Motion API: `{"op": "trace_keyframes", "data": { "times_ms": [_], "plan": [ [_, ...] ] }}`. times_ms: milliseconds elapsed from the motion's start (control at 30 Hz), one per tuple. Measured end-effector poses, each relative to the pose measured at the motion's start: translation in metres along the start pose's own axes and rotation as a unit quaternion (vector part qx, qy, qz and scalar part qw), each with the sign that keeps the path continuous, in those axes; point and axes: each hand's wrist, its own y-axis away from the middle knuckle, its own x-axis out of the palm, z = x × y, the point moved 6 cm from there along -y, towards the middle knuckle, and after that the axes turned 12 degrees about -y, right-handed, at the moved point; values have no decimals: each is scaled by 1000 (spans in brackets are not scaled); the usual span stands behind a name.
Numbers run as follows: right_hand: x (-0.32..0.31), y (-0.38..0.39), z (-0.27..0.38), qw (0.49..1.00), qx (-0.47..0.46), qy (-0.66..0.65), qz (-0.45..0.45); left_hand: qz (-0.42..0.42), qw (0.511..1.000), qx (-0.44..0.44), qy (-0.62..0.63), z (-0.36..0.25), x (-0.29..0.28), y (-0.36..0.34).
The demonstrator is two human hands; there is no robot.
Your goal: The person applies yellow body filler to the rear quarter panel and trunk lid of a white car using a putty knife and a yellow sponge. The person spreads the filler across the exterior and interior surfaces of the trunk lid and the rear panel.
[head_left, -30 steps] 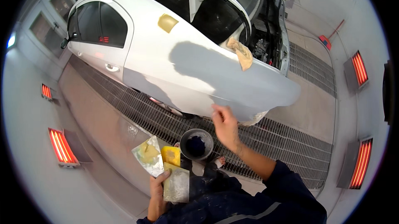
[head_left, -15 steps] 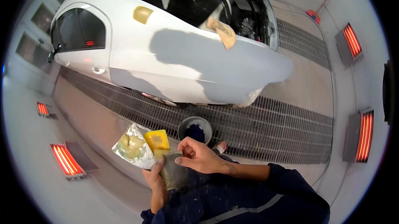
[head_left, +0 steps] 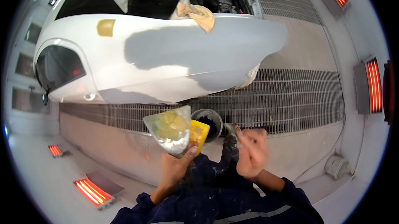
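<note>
My left hand (head_left: 176,168) is closed around the lower ends of a silvery mixing board (head_left: 174,139) smeared with yellowish putty and a yellow plastic spreader (head_left: 199,134), its face stained with putty. The two lie side by side, partly overlapping, with my thumb over their lower ends. To the right, my right hand (head_left: 252,153) is raised in front of my leg, apart from the board. Motion smears its fingers, and I can see nothing certain in them. Beyond my hands stands a white car (head_left: 153,72) with grey primer patches along its side.
A bucket (head_left: 219,120) with something dark blue in it stands by my foot, next to the floor grating (head_left: 291,99). A beige cloth (head_left: 198,15) hangs over the car's edge. Glowing heat lamps (head_left: 93,193) line the walls. A round metal container (head_left: 336,166) sits at right.
My right hand has moved right, away from my left. The greyish-olive square sheet between them is out of sight. The board and spreader have shifted right, and the view has turned.
</note>
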Motion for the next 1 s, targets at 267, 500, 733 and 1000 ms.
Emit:
{"op": "trace_keyframes", "data": {
  "times_ms": [267, 500, 733, 1000],
  "plan": [
    [80, 37, -6, 948, -147, 261, 110, 193, 976, -7, -101, 34, -10, -55],
    [143, 80, -52, 941, -107, 295, 127, 260, 960, 47, -97, 93, -35, -95],
    [177, 116, -102, 965, -53, 223, 127, 243, 956, 121, -108, 142, -37, -133],
    [135, 97, -199, 904, -195, 380, -28, 94, 991, 11, -90, 255, -27, -188]
  ]
}}
